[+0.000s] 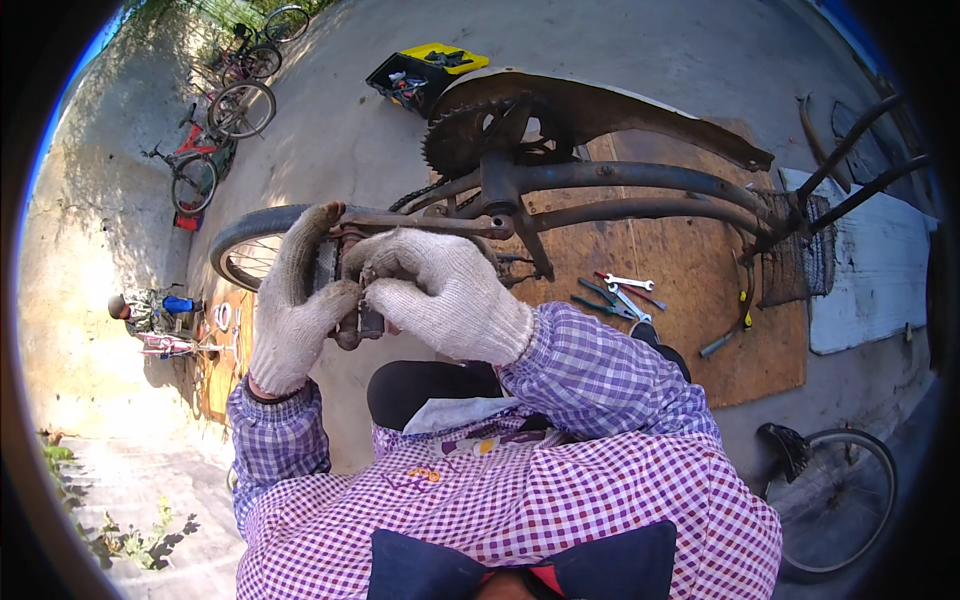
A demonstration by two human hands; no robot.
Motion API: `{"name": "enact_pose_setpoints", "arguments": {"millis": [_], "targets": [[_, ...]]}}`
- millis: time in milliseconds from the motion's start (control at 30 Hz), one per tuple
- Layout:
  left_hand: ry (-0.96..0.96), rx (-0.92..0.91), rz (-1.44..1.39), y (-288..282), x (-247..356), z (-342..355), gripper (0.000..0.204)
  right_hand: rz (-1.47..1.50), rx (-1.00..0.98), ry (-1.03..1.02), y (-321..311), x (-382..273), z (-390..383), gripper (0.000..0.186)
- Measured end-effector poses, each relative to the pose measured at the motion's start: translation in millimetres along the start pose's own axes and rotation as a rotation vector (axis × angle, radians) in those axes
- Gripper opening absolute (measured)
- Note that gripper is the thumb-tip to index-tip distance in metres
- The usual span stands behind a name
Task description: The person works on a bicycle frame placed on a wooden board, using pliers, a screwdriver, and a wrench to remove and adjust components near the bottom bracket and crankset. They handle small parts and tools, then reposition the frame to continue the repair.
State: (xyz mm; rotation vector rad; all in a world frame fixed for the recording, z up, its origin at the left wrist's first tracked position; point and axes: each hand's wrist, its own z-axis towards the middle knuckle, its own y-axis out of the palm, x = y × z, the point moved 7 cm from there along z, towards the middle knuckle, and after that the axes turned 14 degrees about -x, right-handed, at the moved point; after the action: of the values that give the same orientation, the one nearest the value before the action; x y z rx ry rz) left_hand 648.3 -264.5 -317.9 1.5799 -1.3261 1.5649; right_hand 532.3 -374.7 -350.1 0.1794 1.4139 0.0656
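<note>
Both my hands wear off-white knitted gloves with stained fingers. My left hand (288, 320) is closed around the outer side of a worn bicycle pedal (347, 328), its index finger stretched along the far edge. From the other side my right hand (450, 290) presses bent fingers and thumb against the same pedal; anything small between those fingers is hidden. The pedal sits at the left end of a rusty crank arm (430, 222). That arm reaches right to the old bicycle frame (640, 178), beside the bottom bracket. A toothed chainring (455, 145) is on the frame's far side.
Wrenches and pliers (615, 292) lie on a wooden board (680, 350) under the frame. A black and yellow toolbox (440, 58) stands beyond. A wheel (232, 250) is left of my hands, a wire basket (800, 245) at right. Several bicycles (195, 160) stand far left.
</note>
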Motion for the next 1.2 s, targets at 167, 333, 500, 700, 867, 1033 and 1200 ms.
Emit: {"name": "enact_pose_setpoints", "arguments": {"millis": [167,333,500,700,867,1033,1200], "targets": [[-0.052,0.045,-0.019,0,-48,-6,0.072,-0.104,0.016,0.039,-4,33,-16,0.033],[-0.030,0.117,-0.087,-4,-72,-7,0.071,-0.257,0.105,0.030,-5,62,-29,0.029],[-0.110,0.148,-0.114,-23,-90,-5,0.076,-0.176,0.105,0.358,-7,115,-34,0.026],[-0.006,0.116,-0.069,-46,-94,-2,0.075,-0.231,0.196,0.517,-19,147,-33,0.022],[0.007,0.157,-0.083,-44,-100,-4,0.068,-0.203,0.243,0.519,-27,162,-39,0.017],[-0.047,0.162,-0.113,-36,-124,-7,0.064,-0.141,0.194,0.646,-24,181,-50,0.023],[-0.027,0.190,-0.056,-40,-165,-3,0.059,-0.061,0.168,0.634,-16,226,-51,0.027]]}}
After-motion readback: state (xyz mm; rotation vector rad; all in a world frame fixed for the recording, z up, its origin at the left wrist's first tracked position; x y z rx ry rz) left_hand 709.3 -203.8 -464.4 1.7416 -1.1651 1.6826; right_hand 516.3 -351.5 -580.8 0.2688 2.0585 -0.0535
